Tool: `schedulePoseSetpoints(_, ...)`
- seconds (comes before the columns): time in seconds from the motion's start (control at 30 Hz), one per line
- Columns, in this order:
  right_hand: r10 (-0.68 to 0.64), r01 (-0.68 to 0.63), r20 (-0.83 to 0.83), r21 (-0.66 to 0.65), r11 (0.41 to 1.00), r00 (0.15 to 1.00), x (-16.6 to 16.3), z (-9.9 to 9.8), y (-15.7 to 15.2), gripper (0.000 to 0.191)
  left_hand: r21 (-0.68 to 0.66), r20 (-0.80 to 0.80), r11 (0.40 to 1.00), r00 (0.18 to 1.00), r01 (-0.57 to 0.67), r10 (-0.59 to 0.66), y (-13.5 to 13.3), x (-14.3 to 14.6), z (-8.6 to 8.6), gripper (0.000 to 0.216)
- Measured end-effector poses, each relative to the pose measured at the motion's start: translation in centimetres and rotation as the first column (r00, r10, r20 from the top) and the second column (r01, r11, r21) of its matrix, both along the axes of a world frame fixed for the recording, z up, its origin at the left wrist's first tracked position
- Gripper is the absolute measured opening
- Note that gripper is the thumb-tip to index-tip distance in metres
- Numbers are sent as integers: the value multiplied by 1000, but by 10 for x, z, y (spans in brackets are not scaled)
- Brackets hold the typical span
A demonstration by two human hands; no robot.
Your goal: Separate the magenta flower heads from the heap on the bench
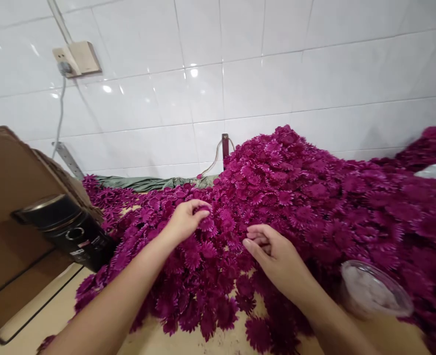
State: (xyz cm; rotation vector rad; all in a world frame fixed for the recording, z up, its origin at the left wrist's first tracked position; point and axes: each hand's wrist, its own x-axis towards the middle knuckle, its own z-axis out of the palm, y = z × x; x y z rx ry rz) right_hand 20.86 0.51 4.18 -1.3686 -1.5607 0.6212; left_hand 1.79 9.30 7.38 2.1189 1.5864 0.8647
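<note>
Between the thumb and fingers of my left hand (187,220) is a purple artificial flower head (207,223), held just over the left part of a large pile of similar flowers (287,182). To the right, my right hand (271,251) hovers close above the pile. Its fingers are loosely curled, with a small gap between thumb and index finger and nothing visible in it. The flowers are layered, with thin pointed petals. Some loose ones (258,334) lie nearer me on the tan table surface (154,337).
A clear plastic tub (375,291) with pale contents sits by my right forearm. At left, a black bottle-like container (70,231) leans beside a cardboard box (14,197). Behind are green cloth (140,183), a short upright post (225,150) and a tiled wall with a socket (77,58).
</note>
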Motion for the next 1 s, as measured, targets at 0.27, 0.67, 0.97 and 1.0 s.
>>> schedulePoseSetpoints(0.27,21,-29,-228,-30,999,973,3,-4,-1,28,-227,587,908,794,351,-160,-40,82,-33,40)
schedulePoseSetpoints(0.67,-358,350,44,128,928,933,30,-6,-5,21,-372,751,794,659,480,-46,-76,88,-37,28)
schedulePoseSetpoints(0.97,-323,282,231,191,940,918,34,-4,-1,35,-368,644,894,763,254,49,-64,81,-49,48)
schedulePoseSetpoints(1.0,-244,212,228,157,965,943,26,-4,-5,34,-365,657,896,752,254,54,-64,82,-49,49)
